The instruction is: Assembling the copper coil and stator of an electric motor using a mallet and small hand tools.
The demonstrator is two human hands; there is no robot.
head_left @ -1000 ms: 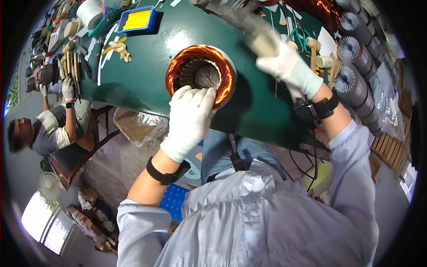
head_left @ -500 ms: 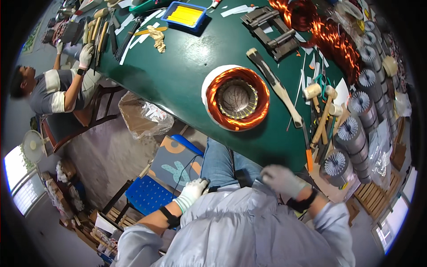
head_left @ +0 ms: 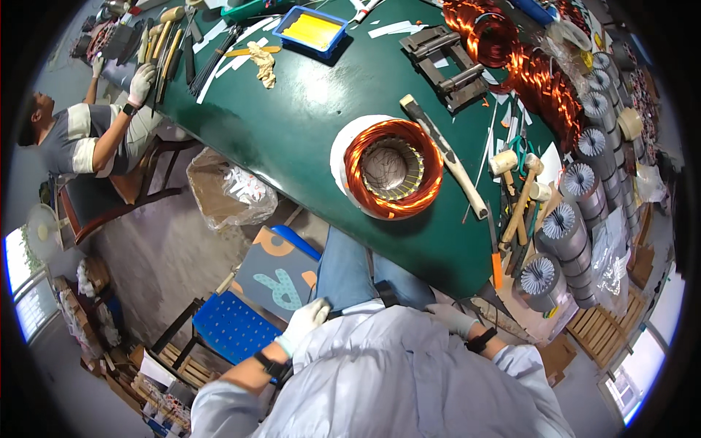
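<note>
My left hand (head_left: 305, 321), in a pale work glove, is at my waist by the left edge of the light grey garment (head_left: 372, 365). Its fingers are curled closed; whatever they may hold is hidden. On the other side my right hand (head_left: 454, 319), also gloved, lies against the garment at my hip, fingers pressed together and their tips partly hidden. Ahead of both hands, apart from them, a motor stator (head_left: 393, 169) with a ring of copper windings sits on the green table (head_left: 292, 139). Beside it lies a long wooden-handled tool (head_left: 454, 169).
Mallets (head_left: 522, 190) and steel stator cores (head_left: 562, 221) line the right side. Copper coils (head_left: 540, 80) and a metal fixture (head_left: 445, 66) lie farther back, near a blue tray (head_left: 312, 31). A scrap box (head_left: 226, 190) stands left of the table, below a seated co-worker (head_left: 95, 139).
My right hand has drawn inward and back against my hip, and is no longer blurred. The left hand has shifted slightly left. The view has moved a little; the stator stays in place.
</note>
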